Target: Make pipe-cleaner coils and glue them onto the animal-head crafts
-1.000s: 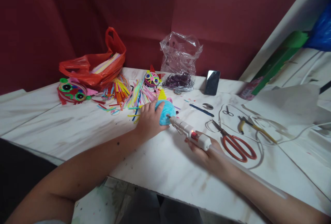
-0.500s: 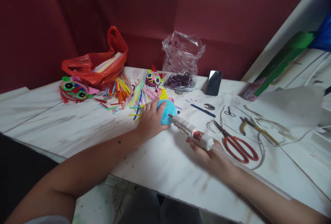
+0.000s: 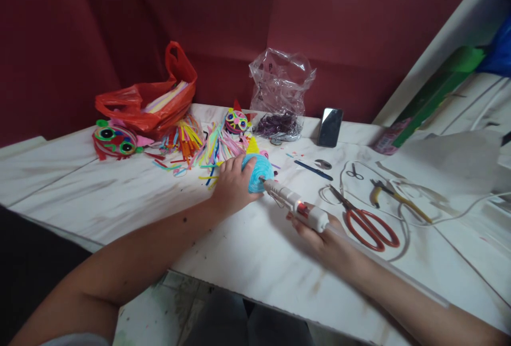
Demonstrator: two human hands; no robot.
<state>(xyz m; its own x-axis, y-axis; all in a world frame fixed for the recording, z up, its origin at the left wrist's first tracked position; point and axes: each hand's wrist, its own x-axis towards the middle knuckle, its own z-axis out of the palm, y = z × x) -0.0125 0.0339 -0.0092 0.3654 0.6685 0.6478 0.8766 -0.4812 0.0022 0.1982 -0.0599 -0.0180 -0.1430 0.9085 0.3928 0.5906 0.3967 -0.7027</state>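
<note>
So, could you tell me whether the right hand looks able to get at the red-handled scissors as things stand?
Probably not right away: the right hand is closed around the glue gun. The red-handled scissors lie just beside it on the table with nothing between, so once freed it likely could.

I see the scissors (image 3: 365,220) lying right of the glue gun (image 3: 297,207) on the desk (image 3: 120,202), with the phone (image 3: 330,127) farther back.

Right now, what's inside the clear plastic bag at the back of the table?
The clear plastic bag holds a low heap of dark purple pieces at its bottom. Crinkles and glare hide what exactly they are; the upper part looks empty.
</note>
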